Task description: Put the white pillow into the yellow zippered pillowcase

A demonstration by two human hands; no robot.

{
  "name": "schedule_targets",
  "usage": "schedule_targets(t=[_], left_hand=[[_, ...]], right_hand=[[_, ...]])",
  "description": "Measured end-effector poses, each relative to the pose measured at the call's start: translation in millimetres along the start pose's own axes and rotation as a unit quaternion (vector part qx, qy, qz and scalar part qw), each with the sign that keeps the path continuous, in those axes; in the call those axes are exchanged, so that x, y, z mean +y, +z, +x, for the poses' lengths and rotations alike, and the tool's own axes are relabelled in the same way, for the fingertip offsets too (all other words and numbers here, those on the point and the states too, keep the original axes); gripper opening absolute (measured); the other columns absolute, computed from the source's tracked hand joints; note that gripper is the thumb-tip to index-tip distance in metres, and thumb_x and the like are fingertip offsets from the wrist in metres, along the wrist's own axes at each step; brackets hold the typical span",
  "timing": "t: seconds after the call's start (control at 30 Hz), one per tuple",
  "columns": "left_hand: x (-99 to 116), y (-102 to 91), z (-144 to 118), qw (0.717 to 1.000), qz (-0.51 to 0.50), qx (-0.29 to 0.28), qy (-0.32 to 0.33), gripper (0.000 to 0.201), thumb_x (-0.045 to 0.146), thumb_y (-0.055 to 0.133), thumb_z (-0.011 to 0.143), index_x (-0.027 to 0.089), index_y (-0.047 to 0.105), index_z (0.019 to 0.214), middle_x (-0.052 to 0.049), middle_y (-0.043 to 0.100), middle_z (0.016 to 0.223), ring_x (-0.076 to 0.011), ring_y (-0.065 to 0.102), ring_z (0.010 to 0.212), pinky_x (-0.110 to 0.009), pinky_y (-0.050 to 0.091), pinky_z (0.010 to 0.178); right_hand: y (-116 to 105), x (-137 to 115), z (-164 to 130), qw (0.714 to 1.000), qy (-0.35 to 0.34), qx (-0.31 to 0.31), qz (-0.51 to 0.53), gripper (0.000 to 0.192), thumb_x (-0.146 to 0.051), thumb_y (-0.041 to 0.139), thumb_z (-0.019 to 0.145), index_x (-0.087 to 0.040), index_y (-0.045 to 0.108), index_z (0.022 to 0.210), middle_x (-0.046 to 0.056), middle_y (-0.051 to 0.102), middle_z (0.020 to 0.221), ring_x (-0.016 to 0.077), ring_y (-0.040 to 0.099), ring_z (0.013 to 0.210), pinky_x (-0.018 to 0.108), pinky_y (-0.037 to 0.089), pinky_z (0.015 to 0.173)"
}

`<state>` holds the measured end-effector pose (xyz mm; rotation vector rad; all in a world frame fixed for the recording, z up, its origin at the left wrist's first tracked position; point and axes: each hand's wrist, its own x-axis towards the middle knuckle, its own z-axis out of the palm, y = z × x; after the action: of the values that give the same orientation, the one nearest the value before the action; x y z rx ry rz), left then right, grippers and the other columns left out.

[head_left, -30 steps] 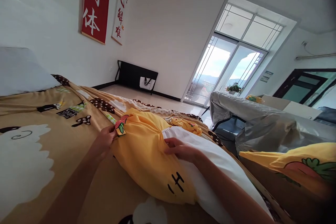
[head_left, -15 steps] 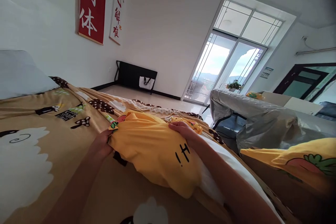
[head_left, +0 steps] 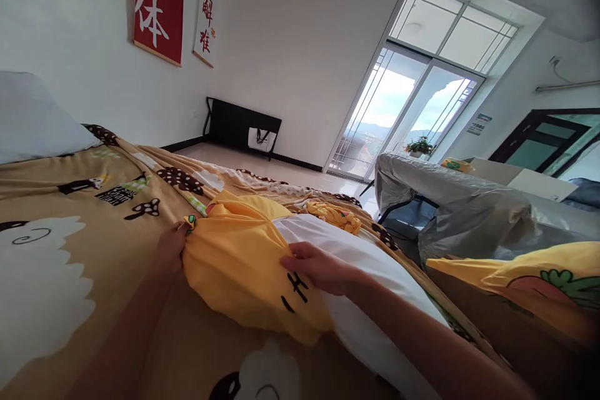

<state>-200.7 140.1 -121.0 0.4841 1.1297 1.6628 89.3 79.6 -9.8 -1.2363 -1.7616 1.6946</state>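
Observation:
A yellow pillowcase (head_left: 234, 269) printed with "Hi" lies bunched between my hands, above the bed. My left hand (head_left: 172, 247) is closed on its left corner, where a small green print shows. My right hand (head_left: 316, 267) pinches the cloth near the lettering, with thumb and fingers together. A white pillow (head_left: 370, 275) lies behind and to the right of the case, under my right forearm. The case overlaps the pillow's left part, and I cannot tell how much of the pillow is inside it.
A tan sheep-print blanket (head_left: 117, 281) covers the bed. Another crumpled yellow cloth (head_left: 335, 215) lies beyond the pillow. At right, yellow carrot-print fabric (head_left: 529, 281) rests near a plastic-covered table (head_left: 469, 194). A white pillow-like bundle (head_left: 35, 115) sits at far left.
My right hand has moved left and down across the pillowcase. The case has shifted left and bunched up, and more of the white pillow shows. My left hand still grips the corner.

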Motion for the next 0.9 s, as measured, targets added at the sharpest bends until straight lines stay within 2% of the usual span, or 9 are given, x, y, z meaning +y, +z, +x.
schedule_targets(t=[0.13,0.3,0.4,0.5,0.57,0.7,0.77,0.83,0.9], left_hand=[[-4.4,-0.6,2.7,0.998,0.034,0.047,0.015,0.022,0.029,0.071,0.059,0.013,0.061,0.071,0.002,0.059,0.058,-0.0116,0.051,0.05,-0.022,0.037,0.046],[-2.1,-3.0,8.5,0.996,0.043,0.079,0.021,0.028,0.035,0.072,0.055,0.014,0.059,0.069,0.001,0.058,0.059,-0.013,0.051,0.051,-0.024,0.038,0.046],[1.4,-5.0,9.7,0.994,0.043,0.092,0.039,0.031,0.038,0.074,0.054,0.015,0.058,0.065,0.002,0.055,0.057,-0.0113,0.048,0.049,-0.022,0.033,0.042],[9.3,-6.0,5.7,0.99,0.037,0.114,0.077,0.033,0.038,0.076,0.052,0.015,0.055,0.061,0.005,0.049,0.053,-0.008,0.041,0.047,-0.02,0.027,0.041],[17.3,-4.9,0.7,0.988,0.018,0.115,0.104,0.032,0.037,0.074,0.054,0.015,0.052,0.061,0.006,0.046,0.052,-0.007,0.04,0.049,-0.019,0.028,0.043],[29.8,0.3,-7.9,0.989,-0.021,0.075,0.125,0.03,0.036,0.069,0.054,0.017,0.048,0.066,0.007,0.049,0.057,-0.0076,0.044,0.053,-0.02,0.034,0.05],[31.0,0.4,-9.3,0.989,-0.018,0.072,0.124,0.032,0.035,0.068,0.052,0.018,0.045,0.065,0.007,0.048,0.058,-0.0076,0.044,0.052,-0.02,0.034,0.049],[30.8,-4.6,-8.9,0.99,0.002,0.075,0.115,0.036,0.036,0.07,0.049,0.019,0.043,0.064,0.007,0.048,0.056,-0.008,0.044,0.05,-0.02,0.035,0.047],[32.2,-15.4,-7.8,0.994,0.041,0.052,0.091,0.038,0.034,0.074,0.043,0.018,0.045,0.063,0.005,0.052,0.055,-0.0099,0.047,0.048,-0.021,0.036,0.045]], right_hand=[[11.5,-5.8,12.6,0.998,0.004,0.04,0.038,0.046,-0.057,0.077,0.059,-0.017,0.06,0.073,-0.003,0.061,0.065,0.0094,0.052,0.057,0.021,0.042,0.055],[-21.1,-27.8,26.4,0.989,-0.043,0.14,0.03,0.038,-0.049,0.078,0.06,-0.018,0.057,0.066,-0.002,0.058,0.059,0.0106,0.052,0.054,0.023,0.042,0.053],[-38.1,-26.7,23.4,0.993,0.017,0.075,-0.093,0.037,-0.045,0.08,0.057,-0.017,0.057,0.064,-0.004,0.056,0.057,0.0092,0.049,0.052,0.022,0.038,0.049],[-40.0,-18.4,18.1,0.963,0.064,-0.012,-0.262,0.033,-0.042,0.079,0.058,-0.016,0.058,0.061,-0.006,0.052,0.055,0.0074,0.042,0.051,0.021,0.03,0.046],[-38.7,-14.7,17.8,0.948,0.063,-0.01,-0.313,0.028,-0.04,0.075,0.062,-0.015,0.06,0.062,-0.006,0.051,0.055,0.0074,0.041,0.052,0.021,0.029,0.047],[-41.4,-12.4,21.8,0.946,0.009,0.122,-0.3,0.026,-0.04,0.069,0.068,-0.016,0.058,0.064,-0.006,0.052,0.057,0.0075,0.043,0.052,0.02,0.029,0.046],[-43.6,-9.5,21.2,0.952,0.019,0.149,-0.266,0.03,-0.044,0.071,0.066,-0.016,0.059,0.068,-0.005,0.054,0.059,0.0073,0.044,0.051,0.02,0.028,0.043],[-45.1,-5.2,18.4,0.962,0.068,0.109,-0.241,0.037,-0.049,0.075,0.062,-0.016,0.062,0.073,-0.004,0.057,0.061,0.0074,0.045,0.05,0.019,0.028,0.041],[-47.7,-1.3,16.3,0.967,0.115,0.029,-0.227,0.042,-0.052,0.078,0.058,-0.016,0.065,0.076,-0.002,0.062,0.065,0.0081,0.049,0.051,0.019,0.032,0.041]])
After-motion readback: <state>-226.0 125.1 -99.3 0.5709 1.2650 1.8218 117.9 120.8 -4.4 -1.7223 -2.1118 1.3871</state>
